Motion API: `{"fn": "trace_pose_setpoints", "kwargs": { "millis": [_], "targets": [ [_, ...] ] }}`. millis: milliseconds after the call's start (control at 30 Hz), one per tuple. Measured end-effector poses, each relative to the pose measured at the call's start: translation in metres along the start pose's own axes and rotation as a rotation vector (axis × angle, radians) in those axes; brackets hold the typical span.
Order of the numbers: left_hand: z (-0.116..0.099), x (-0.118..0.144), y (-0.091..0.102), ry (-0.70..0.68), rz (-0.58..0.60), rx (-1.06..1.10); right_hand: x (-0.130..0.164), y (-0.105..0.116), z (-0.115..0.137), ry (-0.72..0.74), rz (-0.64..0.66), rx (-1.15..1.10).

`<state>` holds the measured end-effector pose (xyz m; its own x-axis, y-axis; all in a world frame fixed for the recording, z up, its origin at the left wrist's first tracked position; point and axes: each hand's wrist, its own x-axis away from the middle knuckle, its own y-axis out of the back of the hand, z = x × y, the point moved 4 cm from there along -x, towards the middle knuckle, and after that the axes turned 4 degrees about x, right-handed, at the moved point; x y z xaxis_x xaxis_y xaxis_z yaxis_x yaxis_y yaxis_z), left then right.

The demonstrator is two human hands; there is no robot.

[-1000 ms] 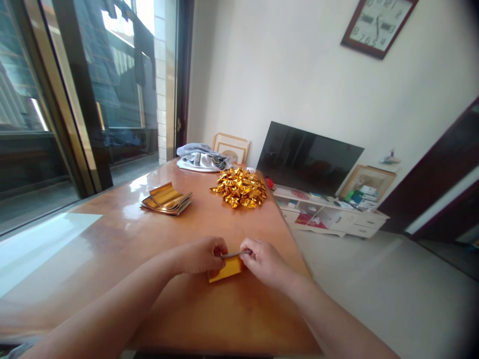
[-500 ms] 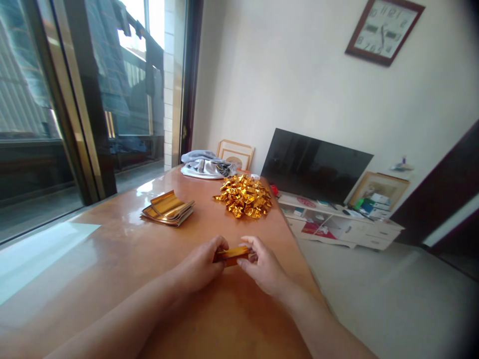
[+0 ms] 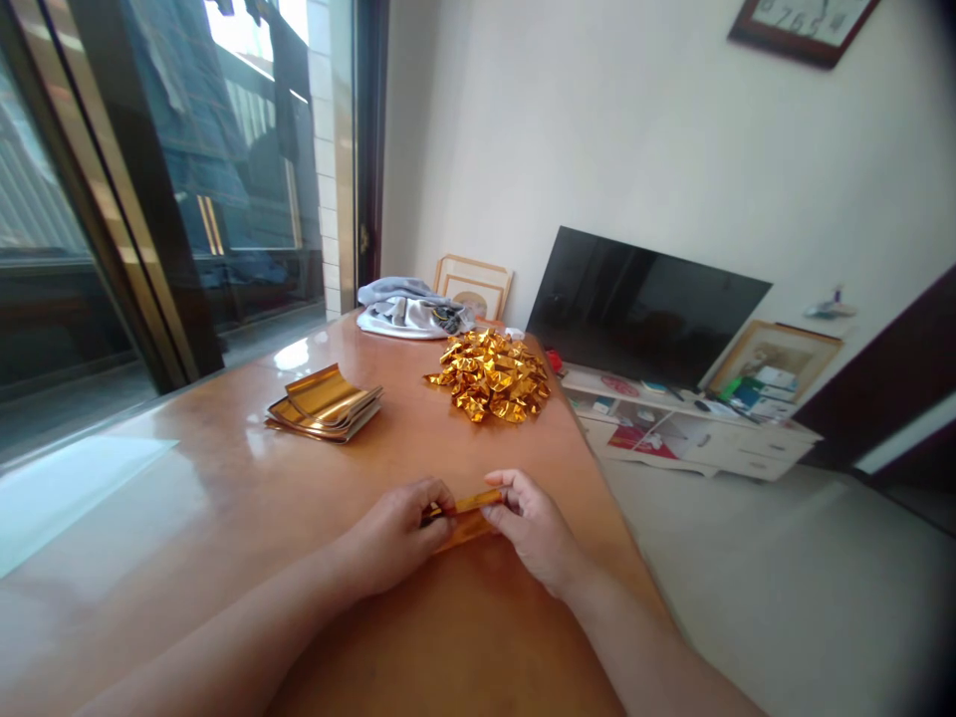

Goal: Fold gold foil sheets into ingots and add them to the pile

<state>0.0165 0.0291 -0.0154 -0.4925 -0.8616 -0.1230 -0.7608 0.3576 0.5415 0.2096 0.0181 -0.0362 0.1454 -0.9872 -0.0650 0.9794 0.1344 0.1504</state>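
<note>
Both hands meet over the near middle of the wooden table (image 3: 224,518), pinching a small folded strip of gold foil paper (image 3: 467,510) between them. The left hand (image 3: 395,528) has its fingertips closed on the strip's left end; the right hand (image 3: 534,523) grips the right end with thumb and forefinger, fingers curled tight, the strip just above or resting on the tabletop.

It looks like a mid-fold step: the sheet is already narrowed to a slim band, and the next crease likely calls for a firm pinch along the edge while both ends are kept aligned.

The foil is thin, shiny and crisp, holding sharp creases. Farther up the table, well apart from the hands, a pile of folded gold pieces (image 3: 489,376) lies crumpled and glinting, and to its left a stack of flat gold foil sheets (image 3: 323,403) curls slightly at the top. The tabletop is glossy and smooth.
</note>
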Motion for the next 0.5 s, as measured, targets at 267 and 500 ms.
{"fn": "trace_pose_setpoints", "kwargs": {
  "millis": [267, 500],
  "targets": [
    [-0.0039, 0.001, 0.0052, 0.048, 0.045, 0.077, -0.001, 0.0003, 0.0011, 0.003, 0.0, -0.041],
    [0.0007, 0.0018, 0.001, 0.049, 0.047, 0.078, -0.0021, 0.0003, -0.0032, -0.026, -0.023, -0.059]
  ]
}}
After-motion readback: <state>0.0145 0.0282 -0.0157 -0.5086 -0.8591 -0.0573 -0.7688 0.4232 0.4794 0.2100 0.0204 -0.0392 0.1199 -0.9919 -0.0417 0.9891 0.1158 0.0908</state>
